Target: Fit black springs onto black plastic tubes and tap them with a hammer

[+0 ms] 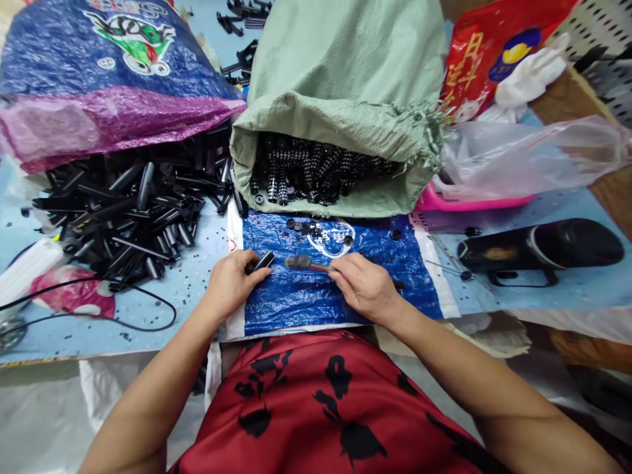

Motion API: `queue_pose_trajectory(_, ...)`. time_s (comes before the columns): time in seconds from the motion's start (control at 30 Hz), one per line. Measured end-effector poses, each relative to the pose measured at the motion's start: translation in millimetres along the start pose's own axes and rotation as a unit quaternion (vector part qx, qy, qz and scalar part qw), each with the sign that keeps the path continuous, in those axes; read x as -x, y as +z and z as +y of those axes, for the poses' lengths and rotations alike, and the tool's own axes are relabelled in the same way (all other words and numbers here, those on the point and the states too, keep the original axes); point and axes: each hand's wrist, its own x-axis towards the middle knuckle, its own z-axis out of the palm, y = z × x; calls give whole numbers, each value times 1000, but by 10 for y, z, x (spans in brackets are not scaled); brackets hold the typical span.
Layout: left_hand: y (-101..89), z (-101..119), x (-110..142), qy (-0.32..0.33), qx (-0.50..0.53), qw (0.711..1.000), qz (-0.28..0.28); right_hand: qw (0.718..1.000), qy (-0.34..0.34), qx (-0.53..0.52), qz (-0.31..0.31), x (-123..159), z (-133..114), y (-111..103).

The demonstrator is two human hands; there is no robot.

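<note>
My left hand (pixel 228 284) is closed round a short black plastic tube (pixel 264 261), whose open end points right. My right hand (pixel 364 284) pinches a thin rod (pixel 320 267) with a thicker dark head turned toward the tube; it is blurred, so its exact kind is unclear. A gap separates the two. Both hands are over a blue woven plastic sheet (pixel 296 306). Just beyond lies the open mouth of a pale green woven sack (pixel 345 59), with many black ribbed cylinders (pixel 309 164) inside. Small black discs (pixel 348 241) are scattered before it.
Left, black tubes (pixel 133 217) spill from a blue and purple sack (pixel 64 66), near a looped black cable (pixel 168 306). Right are a black flask (pixel 538 247), a pink tray (pixel 484 203) under clear plastic, and a red bag (pixel 474 59).
</note>
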Motion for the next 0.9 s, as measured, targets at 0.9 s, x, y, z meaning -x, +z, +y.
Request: queue_pose_trajectory(0.9, -897, -69, 964, -57, -213, 951, -216, 992, -112, -53, -28, -153, -14, 256)
